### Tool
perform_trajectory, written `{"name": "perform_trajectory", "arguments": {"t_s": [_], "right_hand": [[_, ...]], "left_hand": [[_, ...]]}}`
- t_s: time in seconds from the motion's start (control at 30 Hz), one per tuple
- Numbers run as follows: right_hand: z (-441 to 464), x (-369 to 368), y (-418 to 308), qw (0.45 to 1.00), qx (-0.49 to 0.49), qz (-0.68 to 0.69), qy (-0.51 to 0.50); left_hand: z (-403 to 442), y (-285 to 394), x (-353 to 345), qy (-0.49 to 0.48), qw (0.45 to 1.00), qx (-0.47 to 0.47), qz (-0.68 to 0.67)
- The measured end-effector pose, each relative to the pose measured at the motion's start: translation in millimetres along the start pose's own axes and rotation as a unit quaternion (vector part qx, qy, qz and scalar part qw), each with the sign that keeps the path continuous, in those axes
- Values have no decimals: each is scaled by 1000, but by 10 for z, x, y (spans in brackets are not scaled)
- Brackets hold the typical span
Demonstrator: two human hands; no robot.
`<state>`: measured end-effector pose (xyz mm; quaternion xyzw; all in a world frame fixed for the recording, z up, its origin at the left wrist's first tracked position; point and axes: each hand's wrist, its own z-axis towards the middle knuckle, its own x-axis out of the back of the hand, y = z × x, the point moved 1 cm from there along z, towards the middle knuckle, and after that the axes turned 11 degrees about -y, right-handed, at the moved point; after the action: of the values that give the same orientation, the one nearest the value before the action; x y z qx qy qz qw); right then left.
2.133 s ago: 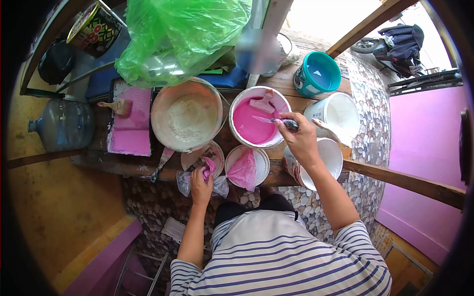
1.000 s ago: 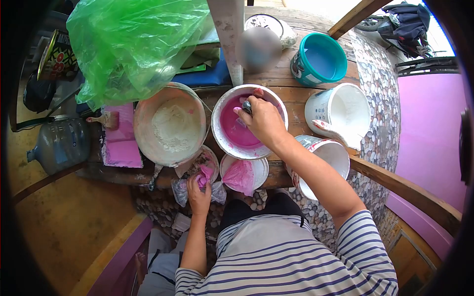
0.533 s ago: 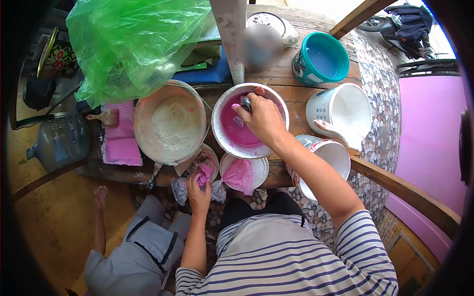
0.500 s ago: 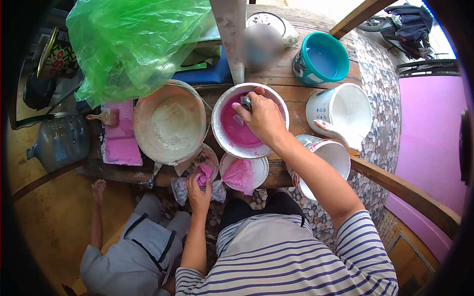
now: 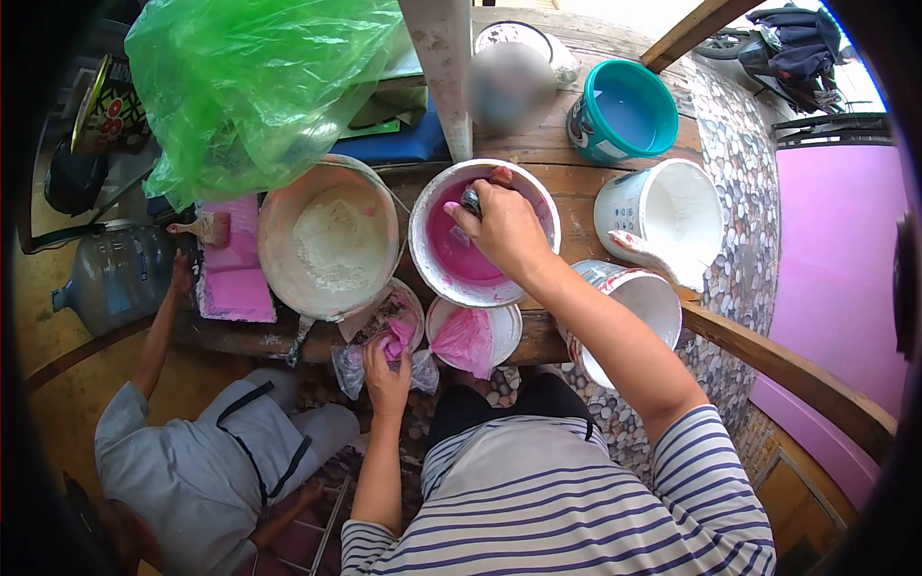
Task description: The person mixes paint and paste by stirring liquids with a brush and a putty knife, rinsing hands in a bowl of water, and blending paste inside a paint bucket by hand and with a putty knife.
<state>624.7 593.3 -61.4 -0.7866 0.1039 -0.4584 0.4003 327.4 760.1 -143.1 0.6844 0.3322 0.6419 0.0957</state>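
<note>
My right hand (image 5: 504, 226) grips the dark handle of a putty knife (image 5: 470, 202) over a white bucket (image 5: 420, 252) of pink paint (image 5: 461, 252); the blade points down into the paint. A pink-stained brush handle rests at that bucket's back rim. My left hand (image 5: 386, 374) is closed on a crumpled pink plastic bag (image 5: 396, 344), beside a stained round lid (image 5: 408, 312). Right of it, a white lid (image 5: 504, 336) bears another pink bag (image 5: 466, 343). Left of the paint stands a bucket (image 5: 279, 259) with pale powder (image 5: 341, 240).
A paint tray (image 5: 235, 296) with a brush (image 5: 213, 228) lies left, near a water jug (image 5: 120, 278). White buckets (image 5: 615, 216) and a teal bucket (image 5: 600, 144) stand right. A green bag (image 5: 259, 86) hangs at back left. Another person (image 5: 182, 480) is at lower left, one arm near the tray.
My right hand has moved from above the paint to down over the bucket, knife lowered. The other person has come in at lower left and reached up beside the tray. My left hand keeps its hold.
</note>
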Motion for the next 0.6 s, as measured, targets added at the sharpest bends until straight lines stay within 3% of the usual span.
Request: {"name": "perform_trajectory", "arguments": {"t_s": [0.6], "right_hand": [[-6, 6, -108, 1000, -12, 2, 10]], "left_hand": [[2, -38, 7, -6, 1000, -2, -8]]}}
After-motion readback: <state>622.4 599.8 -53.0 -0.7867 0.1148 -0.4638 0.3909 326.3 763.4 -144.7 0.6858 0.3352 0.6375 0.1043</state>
